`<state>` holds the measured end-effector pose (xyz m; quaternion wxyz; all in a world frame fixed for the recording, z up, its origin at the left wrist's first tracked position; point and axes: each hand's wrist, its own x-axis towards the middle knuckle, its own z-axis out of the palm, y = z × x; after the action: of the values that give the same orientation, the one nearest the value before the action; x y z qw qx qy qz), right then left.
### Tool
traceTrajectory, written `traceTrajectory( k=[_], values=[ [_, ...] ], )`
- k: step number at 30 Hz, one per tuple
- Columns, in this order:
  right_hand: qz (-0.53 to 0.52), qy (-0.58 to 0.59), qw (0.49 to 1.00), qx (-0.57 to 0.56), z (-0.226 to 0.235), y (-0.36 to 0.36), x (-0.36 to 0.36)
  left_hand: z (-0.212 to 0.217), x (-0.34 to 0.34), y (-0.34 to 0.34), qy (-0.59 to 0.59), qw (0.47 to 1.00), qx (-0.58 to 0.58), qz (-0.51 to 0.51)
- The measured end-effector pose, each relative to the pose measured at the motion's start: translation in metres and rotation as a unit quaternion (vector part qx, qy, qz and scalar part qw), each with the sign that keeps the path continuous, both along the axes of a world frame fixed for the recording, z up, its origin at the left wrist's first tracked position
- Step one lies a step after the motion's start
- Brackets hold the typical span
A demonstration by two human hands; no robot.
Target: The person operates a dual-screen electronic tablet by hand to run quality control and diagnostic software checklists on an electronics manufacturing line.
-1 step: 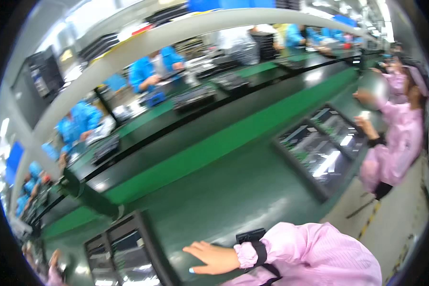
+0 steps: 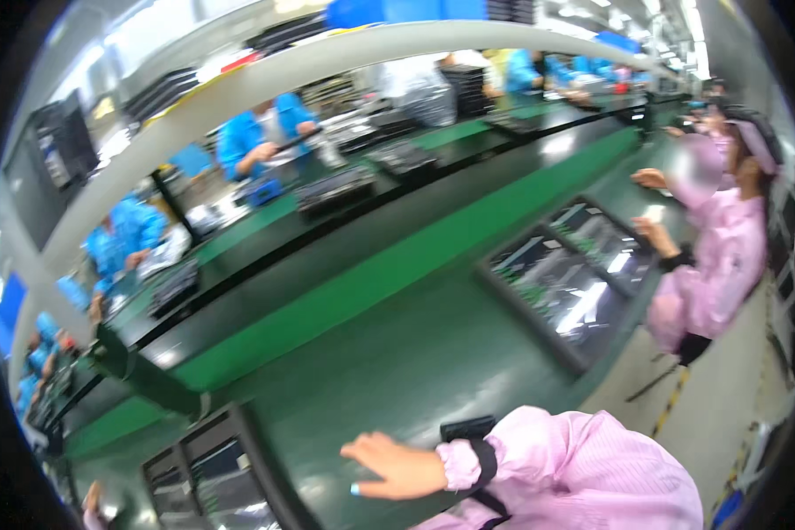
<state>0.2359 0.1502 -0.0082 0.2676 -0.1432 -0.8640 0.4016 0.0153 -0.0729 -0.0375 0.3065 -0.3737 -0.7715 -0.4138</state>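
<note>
My right hand (image 2: 397,464) reaches leftward from the lower right, palm down over the green tabletop (image 2: 389,353). Its fingers are spread and nothing is in them; the thumb tip looks blue. A pink sleeve (image 2: 592,468) covers the arm, with a black strap (image 2: 484,463) at the wrist and a small black device (image 2: 466,428) beside it. Nearest to the fingertips, on their left, lies a dark two-part frame (image 2: 254,459) with shiny panels and boards inside, cut off by the lower edge. My left hand is not in view.
A similar dark frame (image 2: 530,329) lies to the right, beside a co-worker in pink (image 2: 724,256). Beyond a green strip runs a dark conveyor (image 2: 265,256) carrying black units (image 2: 334,191); people in blue (image 2: 247,146) work behind it. A green post (image 2: 141,371) stands at left.
The whole scene has shifted slightly left in the picture. My right hand has risen a little in the picture, its fingers still spread.
</note>
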Motion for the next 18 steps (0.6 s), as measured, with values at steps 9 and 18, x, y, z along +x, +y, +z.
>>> traceTrajectory(
  k=[9,18],
  values=[
    [-0.489,-0.303,0.766,0.287,0.006,0.099,0.218,0.016,0.171,0.073,-0.095,0.893,-0.109,-0.427],
    [-0.41,-0.305,0.823,0.248,-0.008,0.111,0.222,0.021,0.164,0.073,-0.138,0.888,-0.126,-0.419]
  ],
)
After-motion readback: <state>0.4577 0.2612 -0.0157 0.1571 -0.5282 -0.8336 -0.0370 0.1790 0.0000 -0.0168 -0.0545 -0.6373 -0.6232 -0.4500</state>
